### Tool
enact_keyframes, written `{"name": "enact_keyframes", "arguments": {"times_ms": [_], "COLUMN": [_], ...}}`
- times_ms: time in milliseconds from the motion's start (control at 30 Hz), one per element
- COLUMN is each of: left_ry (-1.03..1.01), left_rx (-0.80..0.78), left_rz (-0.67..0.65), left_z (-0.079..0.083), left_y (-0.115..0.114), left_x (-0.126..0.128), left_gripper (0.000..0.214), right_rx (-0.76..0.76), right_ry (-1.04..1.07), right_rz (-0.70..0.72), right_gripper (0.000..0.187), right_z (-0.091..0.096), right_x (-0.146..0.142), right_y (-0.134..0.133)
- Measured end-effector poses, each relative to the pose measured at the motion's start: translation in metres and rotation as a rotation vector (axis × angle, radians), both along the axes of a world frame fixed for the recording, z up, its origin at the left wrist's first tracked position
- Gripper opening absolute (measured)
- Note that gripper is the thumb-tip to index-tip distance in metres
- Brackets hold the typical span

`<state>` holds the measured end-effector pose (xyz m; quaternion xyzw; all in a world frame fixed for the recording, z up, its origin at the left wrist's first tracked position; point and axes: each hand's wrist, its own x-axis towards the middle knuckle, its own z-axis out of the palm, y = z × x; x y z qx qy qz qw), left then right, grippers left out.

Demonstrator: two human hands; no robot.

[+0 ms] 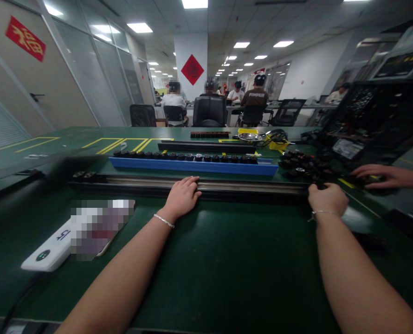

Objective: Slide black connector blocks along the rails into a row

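Note:
A long dark metal rail (248, 186) lies across the green table (227, 269) in front of me. My left hand (182, 197) rests on its middle with the fingers laid flat over the near edge. At the rail's right end, my right hand (326, 197) is curled into a grip on the rail. Two small black parts (84, 176) sit at the rail's left end. Behind it lies a blue tray (192, 166) carrying a row of several black parts.
A pile of black parts (302, 167) lies at the right, where another person's hand (383, 176) reaches in. A white device (49, 250) sits near left. A second black rail (206, 147), a metal bowl (250, 137) and seated people lie farther back.

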<state>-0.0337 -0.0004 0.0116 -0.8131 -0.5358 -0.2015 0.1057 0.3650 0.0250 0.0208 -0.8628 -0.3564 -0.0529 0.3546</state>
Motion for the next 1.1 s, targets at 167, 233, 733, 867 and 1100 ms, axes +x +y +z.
{"name": "enact_keyframes", "arguments": {"times_ms": [167,233,733,867,1100], "left_ry": [0.008,0.003,0.014,0.005,0.016], "left_rx": [0.007,0.007,0.011,-0.001,0.009], "left_rz": [-0.002,-0.004,-0.002,-0.004,0.000], "left_z": [-0.001,-0.001,-0.001,-0.001,0.000], "left_y": [0.000,0.000,0.000,0.000,0.000], "left_x": [0.000,0.000,-0.001,0.000,0.000], "left_gripper": [0.019,0.020,0.019,0.019,0.020], "right_rx": [-0.042,-0.047,-0.021,-0.034,-0.100], "right_ry": [-0.003,-0.015,0.002,-0.006,-0.012], "right_rz": [-0.005,0.005,-0.003,0.014,0.011], "right_gripper": [0.049,0.050,0.048,0.048,0.049], "right_z": [0.002,0.003,0.003,0.001,-0.003], "right_x": [0.003,0.004,0.010,0.015,0.032], "right_y": [0.000,-0.001,-0.001,0.001,0.005]}}
